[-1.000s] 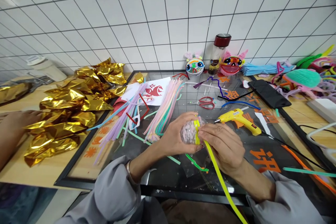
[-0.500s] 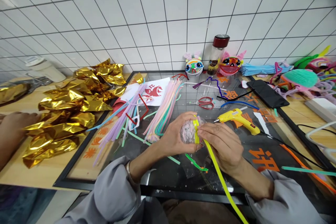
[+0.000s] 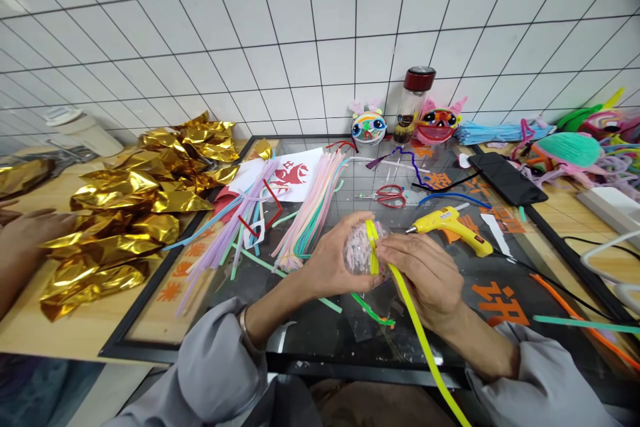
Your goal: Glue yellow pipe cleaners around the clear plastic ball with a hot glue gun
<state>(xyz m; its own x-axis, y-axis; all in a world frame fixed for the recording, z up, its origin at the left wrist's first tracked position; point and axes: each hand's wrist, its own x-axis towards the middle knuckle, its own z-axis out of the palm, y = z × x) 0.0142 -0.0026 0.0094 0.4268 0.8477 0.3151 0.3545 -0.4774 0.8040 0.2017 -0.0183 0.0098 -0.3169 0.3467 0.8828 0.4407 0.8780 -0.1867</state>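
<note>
My left hand [image 3: 334,255] is closed around a clear ball [image 3: 357,250] with pale pink stuff inside. Around the ball runs a band of yellow pipe cleaner [image 3: 419,333], whose long free end hangs down past the table's front edge. The fingers of my right hand [image 3: 425,270] pinch that yellow strip against the ball's right side. A yellow glue gun [image 3: 453,227] lies just beyond my right hand, its nozzle pointing left. Behind the ball are red-handled scissors [image 3: 390,196]. A short green twisted piece [image 3: 373,310] rests below the ball.
Bundles of pastel pipe cleaners [image 3: 310,210] and gold foil [image 3: 115,213] lie to the left, with another person's hand [image 3: 35,233] by the foil. A bottle [image 3: 413,107] and decorated heads [image 3: 369,125] stand by the wall. A phone [image 3: 507,177] and the glue gun's cord are at right.
Hardly anything differs. Both hands keep the ball and the yellow pipe cleaner in nearly the same place, and the view has shifted very slightly.
</note>
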